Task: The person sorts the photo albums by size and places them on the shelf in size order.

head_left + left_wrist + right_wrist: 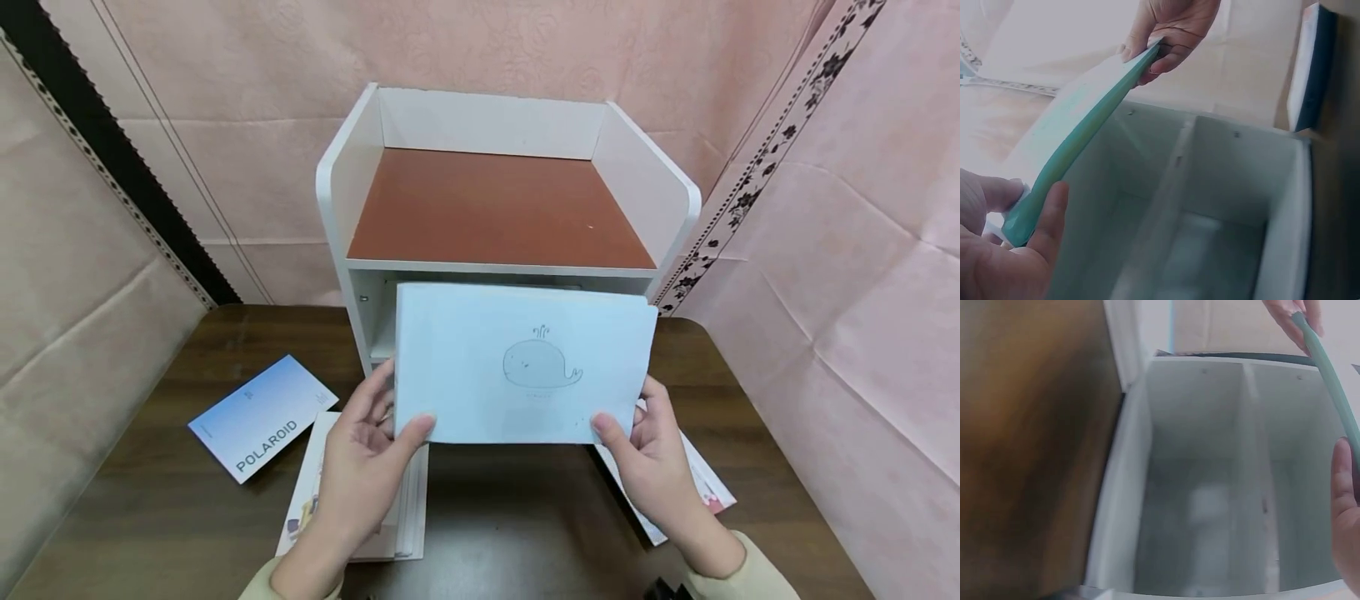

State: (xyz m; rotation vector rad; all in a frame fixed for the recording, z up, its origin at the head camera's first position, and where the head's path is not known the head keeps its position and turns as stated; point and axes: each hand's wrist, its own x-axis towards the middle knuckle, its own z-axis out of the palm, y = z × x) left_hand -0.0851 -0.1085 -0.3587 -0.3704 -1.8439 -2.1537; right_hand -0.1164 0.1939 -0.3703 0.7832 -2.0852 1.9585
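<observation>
We see the left hand (366, 462) and the right hand (660, 467) clamp thumbs and fingers on a pale-blue booklet (472, 367) (a whale drawing (536, 365) marks its face), at its lower corners, before the white shelf (502, 208).

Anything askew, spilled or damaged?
Nothing spilled or visibly damaged. Mildly askew: the POLAROID item lies diagonally on the desk, left of the shelf unit, out of line with it. The held whale book looks intact.
</observation>
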